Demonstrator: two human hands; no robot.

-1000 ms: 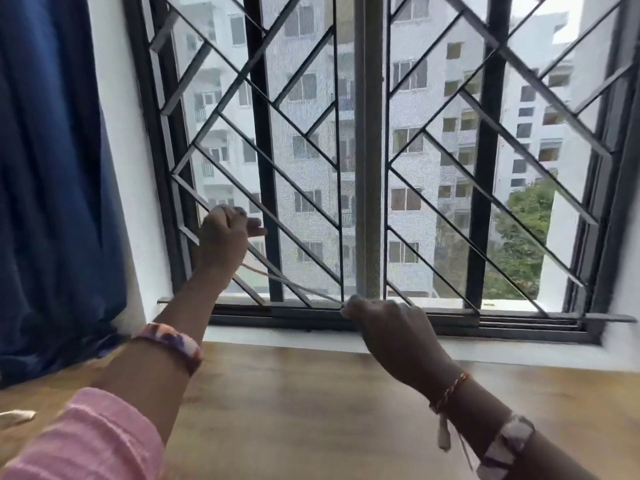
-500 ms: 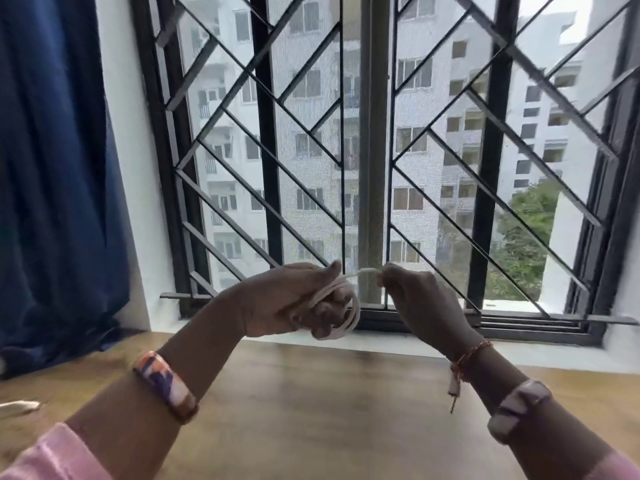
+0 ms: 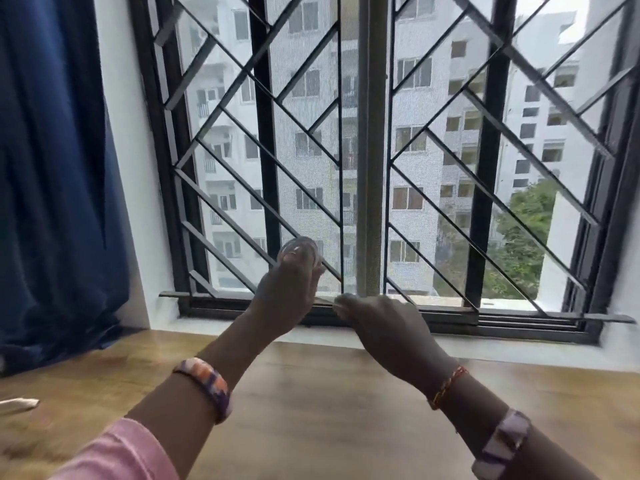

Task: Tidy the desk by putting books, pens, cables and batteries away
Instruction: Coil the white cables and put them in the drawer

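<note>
A barred window and a blue curtain (image 3: 52, 168) at the left of the frame stand behind a wooden desk (image 3: 329, 410). At centre, the left hand (image 3: 287, 289) is curled around a blurred white cable (image 3: 299, 251) coil; the right hand (image 3: 377, 327) pinches the free end. A slackened pinch could let the loops spring apart. Counted: one cable, two hands, one pale object (image 3: 19, 404) at lower left.
</note>
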